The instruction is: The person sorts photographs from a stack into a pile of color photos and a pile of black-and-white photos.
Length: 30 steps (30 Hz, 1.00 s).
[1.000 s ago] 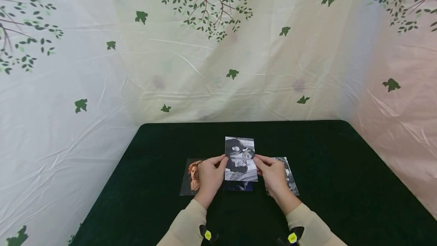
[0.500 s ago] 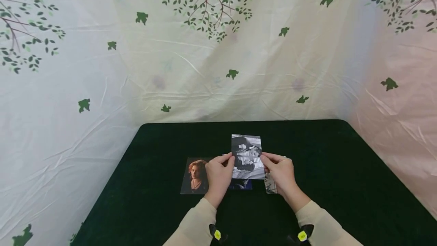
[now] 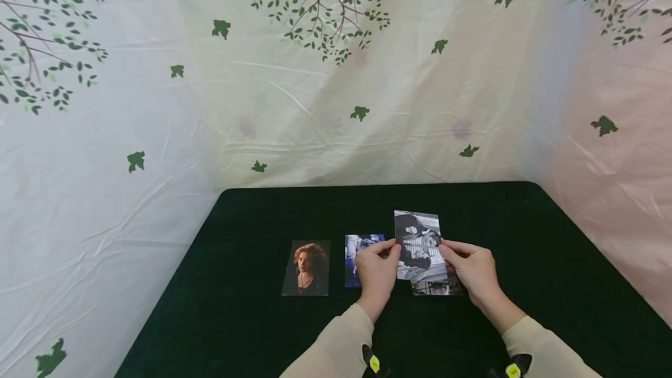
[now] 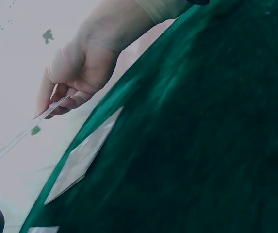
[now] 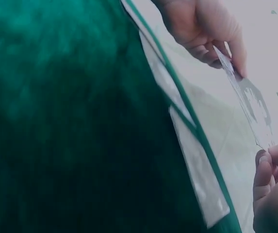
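Note:
A black-and-white photo card [image 3: 418, 247] is held up between my two hands, its picture facing me. My left hand [image 3: 375, 273] pinches its left edge between thumb and fingers, and my right hand [image 3: 474, 273] pinches the right edge. In the right wrist view the card [image 5: 248, 102] is seen at a slant, raised over the table. Behind and below it lies another black-and-white photo [image 3: 436, 289], mostly covered in the head view. A blue photo [image 3: 356, 255] lies partly behind my left hand. Farther left rests a photo of a red-haired person [image 3: 305, 268].
Dark green cloth covers the table [image 3: 252, 331], its far edge meeting a pale curtain [image 3: 310, 92] printed with branches and leaves. The flat photos form a row across the middle of the table.
Both hands have carried the held photo card to the right, from over the blue photo to over the right-hand photo. The blue and red-haired photos are now more exposed.

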Available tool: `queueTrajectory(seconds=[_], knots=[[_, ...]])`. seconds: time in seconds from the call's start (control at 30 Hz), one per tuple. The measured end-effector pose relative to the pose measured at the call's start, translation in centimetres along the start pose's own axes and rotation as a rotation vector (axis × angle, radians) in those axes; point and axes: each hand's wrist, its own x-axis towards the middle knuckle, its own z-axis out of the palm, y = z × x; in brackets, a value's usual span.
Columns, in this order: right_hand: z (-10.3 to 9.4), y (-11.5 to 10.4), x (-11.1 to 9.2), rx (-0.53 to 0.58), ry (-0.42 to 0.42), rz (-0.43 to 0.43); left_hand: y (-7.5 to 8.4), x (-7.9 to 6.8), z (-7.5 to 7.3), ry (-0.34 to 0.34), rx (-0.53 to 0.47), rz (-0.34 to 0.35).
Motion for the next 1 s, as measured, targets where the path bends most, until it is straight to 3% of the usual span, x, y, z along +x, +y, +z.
queueTrajectory(seconds=[0.13,0.3,0.63,1.0], knots=[[-1.3,0.7,0.2,-0.053,-0.008,0.017,-0.2,-0.6,1.5,-0.005,-0.003,-0.078],[-2.1,1.4,0.6,-0.102,-0.023,0.046,-0.6,-1.1,2.8,-0.017,0.081,-0.122],[-2.3,3.0,0.9,-0.212,-0.051,0.081,-1.5,-1.9,3.5,-0.062,0.231,-0.067],[-1.9,3.5,1.1,-0.274,-0.068,0.067,-1.9,-2.1,3.3,-0.078,0.314,0.014]])
